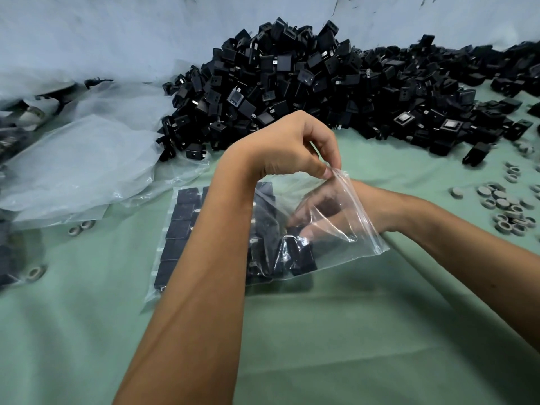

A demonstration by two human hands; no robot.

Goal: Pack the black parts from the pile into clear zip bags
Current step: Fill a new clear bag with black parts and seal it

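My left hand (292, 147) pinches the clear plastic zip bag's (344, 229) mouth up; right hand (318, 220) inside grips a black square part (295, 238), rows lying leftward.

Soft even light, edges bowed, slight blur.

We are looking at a table (321, 346) covered in pale green cloth that is lying in soft folds and creases. Behind it a pale blue-grey wall (117, 30) is rising, scuffed and marked with dark flecks near the top right. Even, soft light is falling across both, casting only faint shadows.
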